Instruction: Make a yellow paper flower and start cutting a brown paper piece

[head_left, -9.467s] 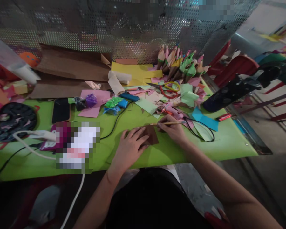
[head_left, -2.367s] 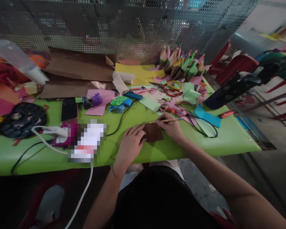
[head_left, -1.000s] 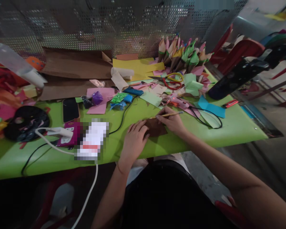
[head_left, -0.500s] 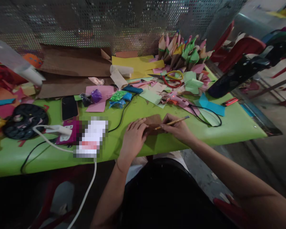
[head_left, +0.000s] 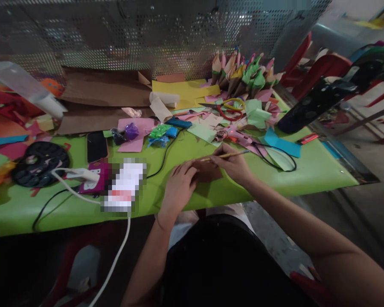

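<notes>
A small piece of brown paper [head_left: 210, 172] lies on the green tabletop [head_left: 166, 200] in front of my body. My left hand [head_left: 180, 181] rests flat on its left side, fingers stretched out and pressing it down. Between the fingers of my right hand [head_left: 232, 162] is a pencil [head_left: 230, 154], held in a writing grip. Its tip points left, over the upper part of the brown paper. Beyond my right hand lies a pink glue gun [head_left: 235, 134] with a small red light.
Scissors [head_left: 222, 107] lie among paper scraps behind the glue gun. Paper cones [head_left: 240, 76] stand bunched at the back. To my left are a pixelated phone [head_left: 124, 185] on a white cable, a purple socket block [head_left: 96, 178] and a black round tray [head_left: 40, 164]. A dark bottle [head_left: 313, 102] stands right.
My right hand and the pencil have moved slightly away from me, toward the paper's far edge. The left hand stays on the brown paper. The view has shifted a little.
</notes>
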Motion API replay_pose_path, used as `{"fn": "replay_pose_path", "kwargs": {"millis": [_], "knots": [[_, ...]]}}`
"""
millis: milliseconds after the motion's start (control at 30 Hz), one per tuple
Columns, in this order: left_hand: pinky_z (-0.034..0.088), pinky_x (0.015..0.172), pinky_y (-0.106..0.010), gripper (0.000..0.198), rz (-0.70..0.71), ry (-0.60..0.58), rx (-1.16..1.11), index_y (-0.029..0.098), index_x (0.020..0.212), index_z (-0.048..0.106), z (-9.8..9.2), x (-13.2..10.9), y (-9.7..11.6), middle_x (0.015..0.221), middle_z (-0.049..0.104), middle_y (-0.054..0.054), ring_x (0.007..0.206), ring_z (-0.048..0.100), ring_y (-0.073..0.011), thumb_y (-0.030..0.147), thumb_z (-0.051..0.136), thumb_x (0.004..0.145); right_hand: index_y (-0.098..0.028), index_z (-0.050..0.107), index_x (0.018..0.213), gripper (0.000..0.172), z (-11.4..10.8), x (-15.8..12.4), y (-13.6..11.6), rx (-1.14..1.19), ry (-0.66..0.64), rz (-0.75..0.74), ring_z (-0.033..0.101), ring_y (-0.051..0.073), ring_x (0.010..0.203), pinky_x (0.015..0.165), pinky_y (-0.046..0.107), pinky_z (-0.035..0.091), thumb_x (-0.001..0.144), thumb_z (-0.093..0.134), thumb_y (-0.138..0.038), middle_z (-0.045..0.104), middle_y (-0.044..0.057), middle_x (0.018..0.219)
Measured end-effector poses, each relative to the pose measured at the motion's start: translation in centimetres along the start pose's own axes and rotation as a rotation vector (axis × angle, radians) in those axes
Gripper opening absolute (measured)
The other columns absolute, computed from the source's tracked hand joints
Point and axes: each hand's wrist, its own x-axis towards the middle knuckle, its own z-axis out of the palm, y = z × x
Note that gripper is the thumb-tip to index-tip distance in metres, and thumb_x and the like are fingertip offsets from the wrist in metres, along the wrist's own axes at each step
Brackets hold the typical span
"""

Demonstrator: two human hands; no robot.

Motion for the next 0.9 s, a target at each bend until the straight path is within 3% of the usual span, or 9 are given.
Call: {"fn": "replay_pose_path", "kwargs": {"millis": [233,500,733,900], "knots": [[0.046,0.117,-0.047,0.022,0.021,0.034,0.001,0.023,0.116,0.063,0.2,-0.1,0.0,0.143,0.064,-0.010,0.136,0.058,-0.0256,0.016,0.060,0.095,-0.024,0.056,0.075,0.020,0.6,1.3,1.4,-0.100,-0.027,-0.023,0.055,0.017,0.063,0.060,0.030,0.042,0.080,0.066,-0.041,0.060,-0.001,0.066],[0.044,0.119,-0.047,0.023,0.009,0.030,-0.008,0.022,0.117,0.061,0.4,-0.1,-0.1,0.143,0.064,-0.010,0.138,0.057,-0.0255,0.016,0.062,0.095,-0.024,0.055,0.076,0.019,0.5,1.2,1.3,-0.136,-0.041,-0.034,0.055,0.016,0.062,0.059,0.029,0.041,0.082,0.066,-0.039,0.060,-0.002,0.065],[0.043,0.120,-0.047,0.025,-0.041,0.019,-0.053,0.019,0.117,0.059,0.4,-0.1,-0.1,0.142,0.065,-0.012,0.137,0.058,-0.0260,0.012,0.061,0.094,-0.024,0.056,0.073,0.018,0.2,0.5,0.9,-0.101,-0.086,-0.002,0.053,0.015,0.056,0.055,0.028,0.040,0.079,0.066,-0.038,0.060,-0.002,0.062],[0.043,0.119,-0.046,0.016,-0.038,0.027,-0.091,0.020,0.114,0.060,0.5,0.0,-0.2,0.145,0.064,-0.010,0.138,0.058,-0.0241,0.016,0.050,0.101,-0.023,0.055,0.072,0.021,-0.3,-0.9,0.4,-0.057,-0.120,0.042,0.050,0.013,0.053,0.051,0.026,0.038,0.078,0.068,-0.038,0.057,-0.004,0.060]]}}
